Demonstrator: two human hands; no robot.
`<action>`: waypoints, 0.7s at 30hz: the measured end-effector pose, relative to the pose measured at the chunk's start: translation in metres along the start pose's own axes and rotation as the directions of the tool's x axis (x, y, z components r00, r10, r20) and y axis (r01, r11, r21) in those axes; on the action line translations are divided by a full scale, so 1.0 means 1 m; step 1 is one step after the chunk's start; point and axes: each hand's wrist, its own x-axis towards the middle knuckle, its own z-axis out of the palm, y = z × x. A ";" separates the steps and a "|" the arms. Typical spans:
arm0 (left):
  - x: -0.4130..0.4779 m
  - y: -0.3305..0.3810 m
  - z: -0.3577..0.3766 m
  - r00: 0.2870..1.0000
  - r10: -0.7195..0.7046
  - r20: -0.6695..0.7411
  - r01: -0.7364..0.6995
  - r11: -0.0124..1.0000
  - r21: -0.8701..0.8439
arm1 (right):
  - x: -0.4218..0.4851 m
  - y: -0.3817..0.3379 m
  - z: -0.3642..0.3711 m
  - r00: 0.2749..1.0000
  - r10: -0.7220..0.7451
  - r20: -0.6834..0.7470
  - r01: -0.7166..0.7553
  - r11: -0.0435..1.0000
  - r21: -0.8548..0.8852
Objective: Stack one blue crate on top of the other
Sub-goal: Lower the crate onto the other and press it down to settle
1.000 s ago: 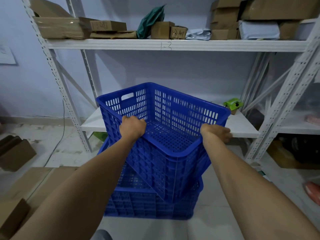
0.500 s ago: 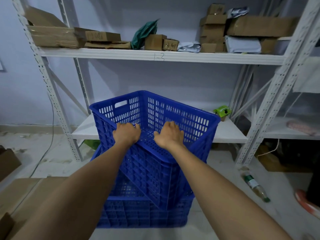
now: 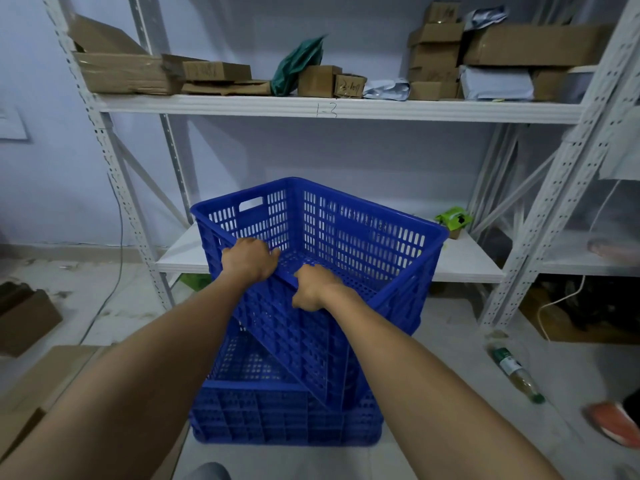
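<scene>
Upper blue crate (image 3: 346, 244) held tilted over the lower blue crate (image 3: 277, 417) on the floor (image 3: 450, 427).

The near rim of the upper blue crate is gripped by both hands side by side: the left hand (image 3: 250, 259) and the right hand (image 3: 313, 287) are each closed over the edge, with fingertips hidden inside or under the rim. The crate is seen skewed, one lower corner sunk into the lower blue crate, whose far side is concealed behind it. A bottle (image 3: 515, 374) is seen lying on the floor to the right, and a reddish item at the right edge is cut off. Farther back, a white shelf rack (image 3: 339, 110) is loaded with cardboard boxes (image 3: 530, 45); a small green object (image 3: 453, 218) on the lower shelf cannot be identified.
</scene>
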 end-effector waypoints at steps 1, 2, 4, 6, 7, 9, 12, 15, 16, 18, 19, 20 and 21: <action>-0.002 0.001 -0.001 1.000 0.011 -0.013 -0.011 1.000 0.015 | -0.001 -0.001 -0.002 1.000 -0.002 -0.002 0.002 1.000 -0.006; -0.004 0.002 -0.002 0.999 0.019 -0.027 -0.017 0.999 0.043 | -0.002 0.000 -0.004 1.000 -0.009 0.002 0.009 1.000 -0.008; -0.009 0.004 -0.006 0.998 0.040 -0.045 -0.034 0.993 0.114 | -0.003 0.003 -0.007 0.999 -0.015 0.029 0.015 1.000 -0.003; -0.013 0.003 -0.013 0.997 0.051 -0.052 -0.042 0.986 0.162 | -0.005 0.006 -0.008 0.998 -0.024 0.049 0.024 1.000 0.003; -0.015 0.003 -0.016 0.997 0.056 -0.049 -0.046 0.984 0.172 | -0.005 0.008 -0.008 0.998 -0.026 0.057 0.026 1.000 0.004; -0.019 0.005 -0.020 0.995 0.080 -0.053 -0.069 0.981 0.184 | -0.006 0.012 -0.012 0.996 -0.038 0.077 0.037 0.999 0.005; -0.022 0.009 -0.023 0.991 0.121 -0.062 -0.106 0.973 0.206 | -0.009 0.023 -0.018 0.992 -0.057 0.110 0.055 0.998 0.018; -0.023 0.009 -0.019 0.987 0.140 -0.072 -0.122 0.968 0.219 | -0.012 0.033 -0.023 0.988 -0.069 0.140 0.066 0.997 0.026; -0.024 0.010 -0.018 0.987 0.142 -0.069 -0.124 0.968 0.217 | -0.013 0.036 -0.025 0.986 -0.069 0.154 0.065 0.997 0.030; -0.027 0.012 -0.018 0.988 0.143 -0.064 -0.127 0.971 0.203 | -0.015 0.041 -0.030 0.981 -0.063 0.184 0.058 0.998 0.032; -0.028 0.014 -0.019 0.987 0.145 -0.067 -0.129 0.972 0.197 | -0.015 0.044 -0.032 0.978 -0.060 0.200 0.056 0.998 0.028; -0.029 0.015 -0.020 0.987 0.144 -0.069 -0.128 0.973 0.193 | -0.014 0.046 -0.034 0.976 -0.057 0.212 0.053 0.998 0.025; -0.030 0.016 -0.021 0.988 0.140 -0.066 -0.125 0.974 0.189 | -0.014 0.048 -0.035 0.973 -0.053 0.225 0.050 0.999 0.020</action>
